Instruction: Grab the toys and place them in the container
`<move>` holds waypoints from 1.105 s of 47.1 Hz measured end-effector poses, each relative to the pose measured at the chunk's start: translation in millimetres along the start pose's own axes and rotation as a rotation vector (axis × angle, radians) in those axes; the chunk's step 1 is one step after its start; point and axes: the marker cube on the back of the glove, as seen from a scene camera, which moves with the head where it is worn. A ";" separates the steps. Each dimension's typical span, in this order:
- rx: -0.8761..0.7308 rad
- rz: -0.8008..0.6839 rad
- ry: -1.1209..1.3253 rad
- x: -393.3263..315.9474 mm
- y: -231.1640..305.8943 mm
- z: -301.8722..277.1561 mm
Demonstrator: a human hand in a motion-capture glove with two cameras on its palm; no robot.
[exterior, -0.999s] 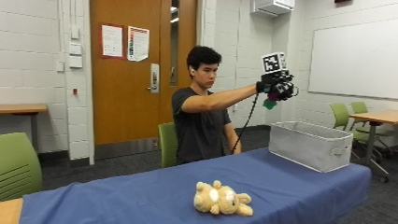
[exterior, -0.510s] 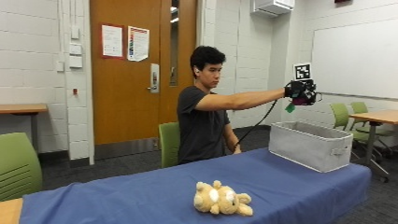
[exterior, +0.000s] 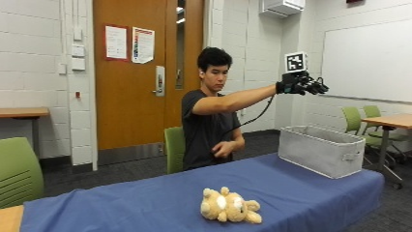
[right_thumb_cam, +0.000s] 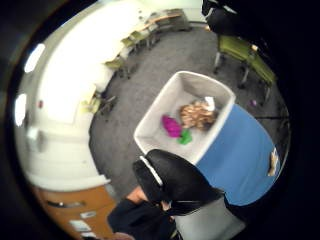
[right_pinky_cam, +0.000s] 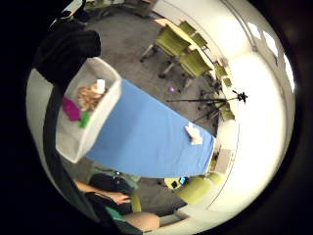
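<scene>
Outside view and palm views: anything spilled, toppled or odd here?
Nothing spilled or damaged. The grey fabric container stands upright on the blue-covered table, with toys inside. One tan plush teddy bear lies on the table, not yet put away. The gloved right hand is above the container.

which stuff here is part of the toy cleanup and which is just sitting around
Part of the job:
- gloved right hand, open above the container
- grey container on the blue table
- tan plush toy lying on the table
- tan toy, magenta toy and green toy inside the container

Just lying about:
- green chairs
- whiteboard
- tripod
</scene>
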 end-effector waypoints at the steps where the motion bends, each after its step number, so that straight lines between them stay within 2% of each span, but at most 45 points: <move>1: 0.004 0.026 0.027 20.5 7.6 -1.1; 11: 0.030 0.317 0.000 213.6 81.6 13.4; 17: 0.008 0.447 0.008 328.8 119.8 50.1; 22: -0.013 0.509 0.024 391.2 137.2 89.9; 31: -0.102 0.562 0.009 452.5 153.8 184.8; 40: -0.224 0.612 -0.048 475.9 176.4 273.8; 46: -0.291 0.653 -0.096 486.6 192.6 312.2; 52: -0.301 0.666 -0.079 488.4 199.6 325.7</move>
